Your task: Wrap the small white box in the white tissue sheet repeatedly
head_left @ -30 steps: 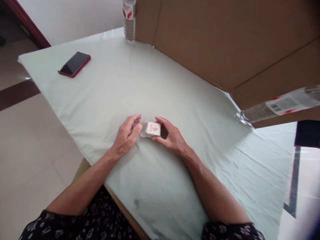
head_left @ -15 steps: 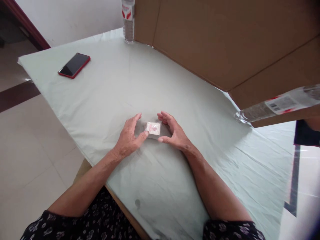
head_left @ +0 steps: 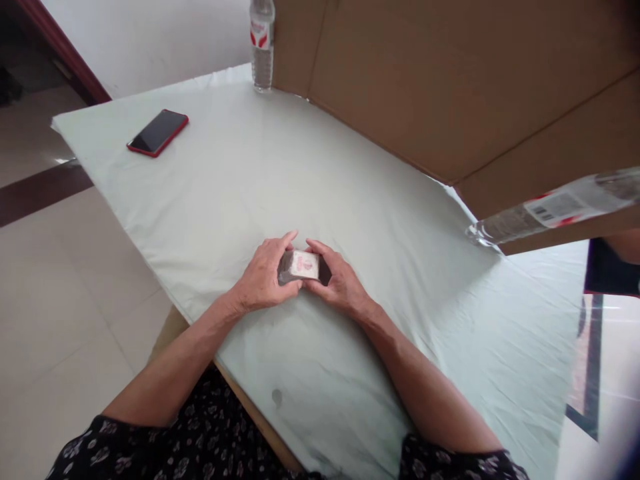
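Note:
A small deck of playing cards (head_left: 305,265) lies on the cloth between my hands, its white top face showing red print. From the left, my left hand (head_left: 267,275) curls around it, thumb at the near edge and fingers at the far edge. My right hand (head_left: 336,277) closes around the other end in the same way, thumb along the near side. The two thumbs nearly meet in front of the deck. The fingers' undersides and the deck's sides are partly hidden.
A pale green cloth covers the table (head_left: 225,173). A red-cased phone (head_left: 159,133) lies at the far left. Large brown cardboard (head_left: 400,87) stands at the back right, with one water bottle (head_left: 262,50) at its left end and another bottle (head_left: 550,208) at the right. Someone's dark sleeve (head_left: 611,267) shows at the right edge.
Both hands have come closer together and closed onto the deck, which my right hand stood apart from before. The view has shifted slightly.

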The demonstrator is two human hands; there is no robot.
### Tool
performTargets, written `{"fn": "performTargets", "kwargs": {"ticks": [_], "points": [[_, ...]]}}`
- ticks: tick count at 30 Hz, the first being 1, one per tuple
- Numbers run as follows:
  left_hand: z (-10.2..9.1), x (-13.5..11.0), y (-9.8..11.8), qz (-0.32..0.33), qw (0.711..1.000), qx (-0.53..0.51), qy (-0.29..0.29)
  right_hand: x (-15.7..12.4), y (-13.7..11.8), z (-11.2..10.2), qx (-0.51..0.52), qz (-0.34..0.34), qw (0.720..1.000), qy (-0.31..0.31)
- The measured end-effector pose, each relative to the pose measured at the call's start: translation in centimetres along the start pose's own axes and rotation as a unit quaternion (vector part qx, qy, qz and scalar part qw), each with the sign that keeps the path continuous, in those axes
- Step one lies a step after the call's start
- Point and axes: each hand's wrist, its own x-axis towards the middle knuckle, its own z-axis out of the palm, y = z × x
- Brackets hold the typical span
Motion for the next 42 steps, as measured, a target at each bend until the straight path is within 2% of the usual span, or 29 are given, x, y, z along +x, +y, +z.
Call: {"fn": "performTargets", "kwargs": {"ticks": [3, 6, 10, 13, 17, 23, 26, 29, 31, 32, 34, 37, 38, 40, 42], "points": [[-0.3, 0.0, 0.0, -0.039, 0.998, -0.048, 0.000, -0.1, -0.5, -0.2, 0.002, 0.006, 1.000, -0.014], [-0.2, 0.2, -0.3, -0.069, 0.996, -0.058, 0.026, -0.1, -0.7, -0.8, 0.075, 0.029, 0.997, -0.018], [-0.1, 0.5, -1.1, -0.102, 0.991, 0.064, 0.053, 0.1, -0.1, -1.2, 0.192, 0.083, 0.974, 0.081], [-0.7, 0.0, -2.0, -0.138, 0.968, 0.191, 0.080, 0.3, 0.8, -1.2, 0.223, 0.133, 0.954, 0.152], [-3.5, -2.0, -3.3, -0.195, 0.934, 0.278, 0.109, 0.2, 1.2, -1.0, 0.204, 0.148, 0.953, 0.169], [-10.3, -6.7, -4.8, -0.293, 0.879, 0.350, 0.139, 0.2, 0.5, -1.0, 0.205, 0.127, 0.959, 0.150], [-11.6, -7.7, -4.3, -0.311, 0.870, 0.356, 0.140, 0.2, 0.1, -0.9, 0.199, 0.097, 0.968, 0.123], [-10.4, -6.4, -2.6, -0.260, 0.892, 0.330, 0.165, 0.1, -0.3, -0.6, 0.167, 0.068, 0.980, 0.078], [-8.7, -4.4, -0.9, -0.184, 0.940, 0.247, 0.146, 0.1, -0.6, -0.4, 0.138, 0.058, 0.987, 0.052], [-7.7, -3.3, -0.1, -0.155, 0.963, 0.197, 0.103, 0.1, -0.6, -0.3, 0.125, 0.053, 0.990, 0.043], [-6.0, -1.0, 1.1, -0.141, 0.986, 0.092, 0.003, 0.1, -0.6, -0.1, 0.109, 0.042, 0.993, 0.031], [-4.1, 1.1, 1.3, -0.142, 0.983, -0.045, -0.111, 0.0, -0.4, 0.1, 0.101, 0.024, 0.994, 0.031], [-3.6, 1.3, 0.9, -0.141, 0.978, -0.076, -0.130, 0.0, -0.3, 0.2, 0.099, 0.020, 0.994, 0.032], [-2.6, 1.3, 0.0, -0.130, 0.975, -0.125, -0.133, 0.1, -0.1, 0.3, 0.095, 0.015, 0.995, 0.036], [-1.9, 0.9, -0.8, -0.120, 0.976, -0.148, -0.109, 0.1, 0.0, 0.3, 0.095, 0.016, 0.995, 0.038]]}}
